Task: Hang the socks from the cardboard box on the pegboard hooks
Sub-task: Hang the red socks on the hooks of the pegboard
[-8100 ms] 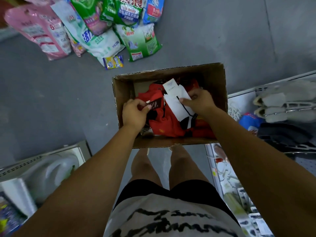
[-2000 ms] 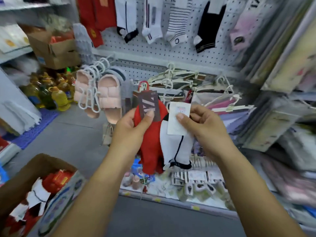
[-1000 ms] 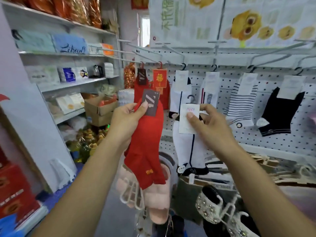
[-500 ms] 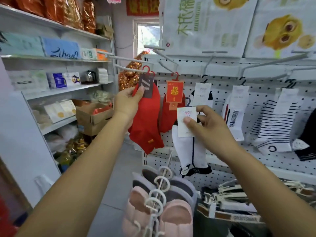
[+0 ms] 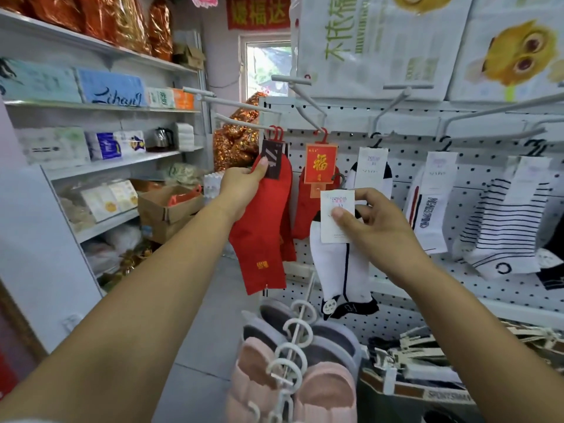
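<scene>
Through my head camera, my left hand (image 5: 242, 186) is pinching the red sock (image 5: 262, 233) by its dark label, hanger at a pegboard hook (image 5: 244, 123) tip. My right hand (image 5: 378, 224) is pinching the white sock (image 5: 338, 270) by its card, in front of the pegboard (image 5: 406, 138).

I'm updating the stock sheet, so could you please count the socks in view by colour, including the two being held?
Red socks: 3, one in the left hand
White socks: 3, one in the right hand
Striped sock: 1
Black sock: 1, cut off at the right edge
Total: 8
</scene>
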A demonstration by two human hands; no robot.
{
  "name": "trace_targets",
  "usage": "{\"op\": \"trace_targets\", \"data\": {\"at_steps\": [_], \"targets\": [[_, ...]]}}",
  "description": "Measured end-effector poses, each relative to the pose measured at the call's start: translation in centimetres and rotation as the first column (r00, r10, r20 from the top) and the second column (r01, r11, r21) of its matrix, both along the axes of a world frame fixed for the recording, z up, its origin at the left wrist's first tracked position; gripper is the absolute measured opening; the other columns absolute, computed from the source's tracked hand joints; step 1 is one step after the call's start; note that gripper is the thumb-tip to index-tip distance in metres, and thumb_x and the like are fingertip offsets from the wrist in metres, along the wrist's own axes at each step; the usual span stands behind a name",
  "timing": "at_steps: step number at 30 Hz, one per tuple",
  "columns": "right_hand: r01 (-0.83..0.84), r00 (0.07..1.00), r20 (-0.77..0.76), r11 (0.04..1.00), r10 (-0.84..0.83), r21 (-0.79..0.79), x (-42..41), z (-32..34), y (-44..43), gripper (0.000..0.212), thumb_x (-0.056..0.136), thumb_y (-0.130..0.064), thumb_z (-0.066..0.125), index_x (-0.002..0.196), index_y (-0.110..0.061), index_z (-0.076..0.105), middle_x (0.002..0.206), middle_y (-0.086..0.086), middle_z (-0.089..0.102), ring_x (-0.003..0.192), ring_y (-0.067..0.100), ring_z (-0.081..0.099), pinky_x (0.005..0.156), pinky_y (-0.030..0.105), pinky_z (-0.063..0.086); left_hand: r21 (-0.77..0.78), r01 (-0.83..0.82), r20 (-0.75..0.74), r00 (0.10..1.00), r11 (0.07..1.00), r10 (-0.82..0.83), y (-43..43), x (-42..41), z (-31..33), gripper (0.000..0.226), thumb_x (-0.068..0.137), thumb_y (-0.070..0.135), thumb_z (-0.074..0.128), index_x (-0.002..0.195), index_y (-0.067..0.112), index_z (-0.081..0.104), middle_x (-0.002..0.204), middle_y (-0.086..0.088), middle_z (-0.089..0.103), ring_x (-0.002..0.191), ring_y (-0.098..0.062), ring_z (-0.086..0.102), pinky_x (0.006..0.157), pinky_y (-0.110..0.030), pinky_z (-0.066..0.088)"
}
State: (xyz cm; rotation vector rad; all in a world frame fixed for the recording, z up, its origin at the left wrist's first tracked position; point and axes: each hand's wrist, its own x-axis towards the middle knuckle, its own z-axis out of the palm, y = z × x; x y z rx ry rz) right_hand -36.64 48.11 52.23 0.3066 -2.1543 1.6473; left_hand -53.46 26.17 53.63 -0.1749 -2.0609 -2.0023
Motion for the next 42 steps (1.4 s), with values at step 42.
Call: {"op": "trace_targets", "data": {"at_steps": [42], "targets": [[0.054, 0.995, 0.095, 0.878, -0.011, -0.475, 3.8, -4.1, 5.0, 0.018, 0.09, -0.023, 0.073, 0.098, -0.008, 0.066, 0.093, 0.007, 0.076, 0.086, 0.02, 0.07, 0.082, 0.039, 0.055, -0.153, 0.569, 0.104, 0.822, 0.808, -0.559, 9.0, 17.2, -9.0, 0.036, 0.089, 0.044, 0.074, 0.118, 0.022, 0.073, 0.108, 0.0, 0.078, 0.105, -0.021, 0.073, 0.099, -0.049, 0.055]]}}
